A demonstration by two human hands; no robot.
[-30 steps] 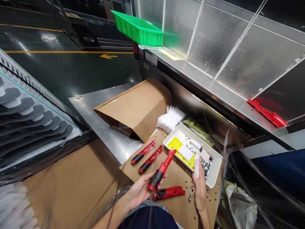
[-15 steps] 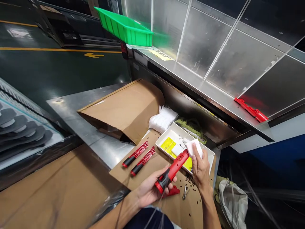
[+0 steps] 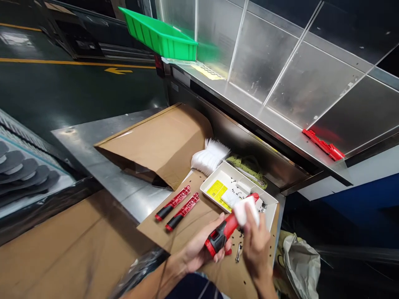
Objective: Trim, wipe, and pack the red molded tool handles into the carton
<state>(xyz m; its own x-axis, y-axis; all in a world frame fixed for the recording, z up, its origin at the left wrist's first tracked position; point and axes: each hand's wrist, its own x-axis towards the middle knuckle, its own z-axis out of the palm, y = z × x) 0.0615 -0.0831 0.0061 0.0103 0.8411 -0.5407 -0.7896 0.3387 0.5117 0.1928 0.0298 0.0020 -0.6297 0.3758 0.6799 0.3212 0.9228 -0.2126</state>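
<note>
My left hand (image 3: 202, 249) is wrapped round the black grip end of a red and black tool housing (image 3: 222, 234). The housing slants up and to the right over the cardboard-covered bench. Against its upper part, my right hand (image 3: 257, 241) presses a folded white wipe (image 3: 247, 211), somewhat blurred by motion. The wipe hides part of the red surface; the far tip shows beyond it. Two similar red and black housing halves (image 3: 179, 207) lie side by side on the cardboard to the left. Below my left hand, a red piece is mostly hidden.
A white tray (image 3: 204, 192) with yellow labels and small black bits stands behind my hands. A stack of white wipes (image 3: 210, 155) and a brown paper bag (image 3: 156, 145) lie farther left. Tweezers (image 3: 238, 252) rest near my right hand. The shelf carries a green bin (image 3: 158, 39) and red part (image 3: 324, 145).
My right hand has moved the wipe down along the housing, from its far end toward the middle. My left hand keeps its hold. The whole view has shifted slightly.
</note>
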